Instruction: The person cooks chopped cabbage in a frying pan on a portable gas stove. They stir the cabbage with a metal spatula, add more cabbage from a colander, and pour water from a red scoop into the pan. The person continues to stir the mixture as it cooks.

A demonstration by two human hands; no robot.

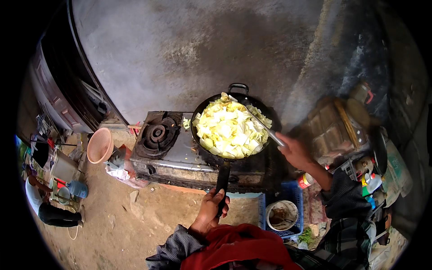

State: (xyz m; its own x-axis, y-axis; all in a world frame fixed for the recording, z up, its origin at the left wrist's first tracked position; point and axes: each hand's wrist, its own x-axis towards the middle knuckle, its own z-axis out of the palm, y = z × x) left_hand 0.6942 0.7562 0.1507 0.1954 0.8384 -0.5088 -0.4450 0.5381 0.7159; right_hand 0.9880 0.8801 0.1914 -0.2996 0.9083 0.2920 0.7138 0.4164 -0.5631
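Note:
A black wok (pixel 267 144) full of chopped pale yellow-green cabbage (pixel 227 130) sits on the right side of a worn metal gas stove (pixel 184 164), its loop handle at the back. My left hand (pixel 211 207) grips the long black handle (pixel 223 177) pointing toward me. My right hand (pixel 293 152), at the right edge of the wok, holds a long metal utensil (pixel 265 127) that reaches over the cabbage, its far end partly among the leaves. A few cabbage scraps (pixel 186 122) lie on the stovetop beside the left burner (pixel 158 132).
A stained wall (pixel 189 49) stands behind the stove. At left are a pink basin (pixel 100 146), water jug (pixel 77 189) and another person (pixel 37 198) bending among buckets. At right are bottles (pixel 371 184), stacked clutter (pixel 333 126), and a blue crate (pixel 294 191) holding a bucket (pixel 281 215).

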